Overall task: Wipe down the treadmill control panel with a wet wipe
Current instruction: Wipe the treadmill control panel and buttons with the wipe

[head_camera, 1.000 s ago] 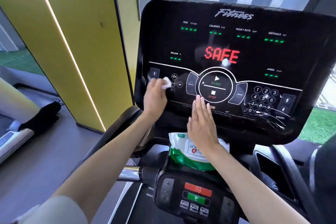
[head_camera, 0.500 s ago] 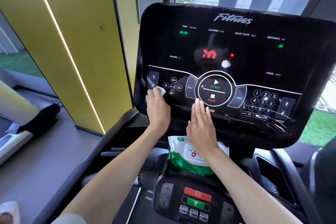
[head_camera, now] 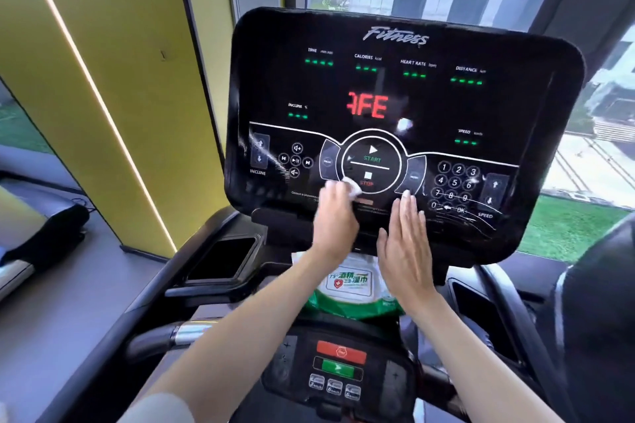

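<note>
Wiping underway on the lower band of the control panel [head_camera: 395, 93]. Left hand [head_camera: 335, 216] presses a small bunched white wipe [head_camera: 353, 186] against the glossy face. The wipe shows just past its fingertips, at the bottom rim of the round start/stop dial [head_camera: 371, 161]. Fingers look curled over the wipe, but motion blur hides the exact grip. Right hand [head_camera: 405, 244] lies just beside the left, flat, fingers straight and together, holding nothing. Its fingertips seem to rest on the panel; contact uncertain. Pack of wipes [head_camera: 354, 285] sits below both wrists, under the panel's bottom edge. Wet smears show well to the left of the wiping hand, over the incline buttons [head_camera: 259, 151]. Pale streaks beyond the right hand, by the number keys [head_camera: 455, 182], may be reflections. Judgement: dial area is in hand; upper display likely remains. To do it well: light pressure so no key triggers, overlapping strokes toward the right hand, move that hand clear before the wipe arrives, then work upward.
</note>
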Tool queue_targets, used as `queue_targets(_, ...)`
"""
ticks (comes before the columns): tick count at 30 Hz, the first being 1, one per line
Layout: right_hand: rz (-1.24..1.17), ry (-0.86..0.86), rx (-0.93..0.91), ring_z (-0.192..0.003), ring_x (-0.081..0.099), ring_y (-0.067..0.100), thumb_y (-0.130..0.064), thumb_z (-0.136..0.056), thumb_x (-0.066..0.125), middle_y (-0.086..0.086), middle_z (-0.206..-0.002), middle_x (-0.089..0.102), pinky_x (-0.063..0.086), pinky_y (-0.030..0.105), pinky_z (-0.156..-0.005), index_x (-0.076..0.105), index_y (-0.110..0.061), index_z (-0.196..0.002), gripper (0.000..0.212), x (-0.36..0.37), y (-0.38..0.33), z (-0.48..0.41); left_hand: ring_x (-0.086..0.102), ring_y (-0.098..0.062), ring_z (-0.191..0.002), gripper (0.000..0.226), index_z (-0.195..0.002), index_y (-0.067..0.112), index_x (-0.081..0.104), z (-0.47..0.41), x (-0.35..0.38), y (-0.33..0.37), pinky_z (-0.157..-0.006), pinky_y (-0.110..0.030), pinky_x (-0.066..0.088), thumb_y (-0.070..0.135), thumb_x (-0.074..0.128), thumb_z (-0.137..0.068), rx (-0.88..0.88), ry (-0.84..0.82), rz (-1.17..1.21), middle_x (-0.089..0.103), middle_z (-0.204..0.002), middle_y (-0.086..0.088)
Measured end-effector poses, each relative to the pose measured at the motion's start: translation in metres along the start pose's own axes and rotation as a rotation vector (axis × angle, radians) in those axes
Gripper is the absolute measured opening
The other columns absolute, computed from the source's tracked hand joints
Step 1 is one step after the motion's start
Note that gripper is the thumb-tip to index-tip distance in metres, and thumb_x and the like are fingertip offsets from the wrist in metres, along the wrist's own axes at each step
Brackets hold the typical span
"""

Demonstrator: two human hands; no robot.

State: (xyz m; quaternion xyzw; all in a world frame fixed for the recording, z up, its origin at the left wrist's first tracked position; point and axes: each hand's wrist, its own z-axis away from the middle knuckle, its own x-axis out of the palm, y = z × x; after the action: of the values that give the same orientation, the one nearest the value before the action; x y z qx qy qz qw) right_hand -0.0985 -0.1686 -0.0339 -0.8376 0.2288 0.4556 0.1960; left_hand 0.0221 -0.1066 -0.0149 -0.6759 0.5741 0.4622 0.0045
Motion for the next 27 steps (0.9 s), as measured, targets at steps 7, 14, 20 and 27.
queue_targets(7, -0.029, 0.010, -0.017, -0.141, 0.017, 0.032, -0.017, -0.096, 0.030, 0.027, -0.149, 0.023, 0.014, 0.043, -0.116, 0.029, 0.012, -0.138, 0.051, 0.003, 0.005, 0.006, 0.050, -0.028, -0.086, 0.016, -0.099, -0.003, 0.050, -0.020, -0.030, -0.033, -0.070, -0.020, 0.033, -0.009, 0.046, -0.085, -0.435, 0.247, 0.116, 0.049, -0.102, -0.017)
queue_targets(14, 0.005, 0.017, -0.047, -0.140, 0.022, 0.034, -0.017, -0.096, 0.029, 0.028, -0.147, 0.027, 0.019, 0.047, -0.114, 0.033, 0.013, -0.136, 0.050, 0.005, 0.011, 0.007, 0.051, -0.027, -0.086, 0.030, -0.095, 0.004, 0.055, 0.004, 0.001, 0.005, -0.064, -0.035, 0.050, -0.015, 0.050, -0.073, 0.264, -0.188, -0.004, 0.052, -0.093, -0.011)
queue_targets(20, 0.014, -0.001, -0.002, -0.142, 0.014, 0.033, -0.019, -0.098, 0.026, 0.026, -0.150, 0.019, 0.012, 0.045, -0.116, 0.022, 0.009, -0.142, 0.052, 0.007, 0.003, 0.006, 0.049, -0.027, -0.080, 0.018, -0.092, 0.000, 0.055, -0.029, -0.024, -0.021, -0.064, -0.028, 0.041, -0.012, 0.049, -0.080, -0.079, 0.152, 0.033, 0.050, -0.092, -0.015)
queue_targets(27, 0.086, -0.020, -0.057, -0.139, 0.019, 0.041, -0.029, -0.100, 0.027, 0.033, -0.147, 0.020, 0.015, 0.050, -0.114, 0.019, -0.009, -0.148, 0.052, 0.005, 0.003, 0.003, 0.050, -0.023, -0.089, 0.027, -0.100, 0.007, 0.056, -0.044, -0.025, -0.020, -0.065, -0.035, 0.051, -0.009, 0.049, -0.079, 0.397, -0.227, -0.021, 0.051, -0.095, -0.011)
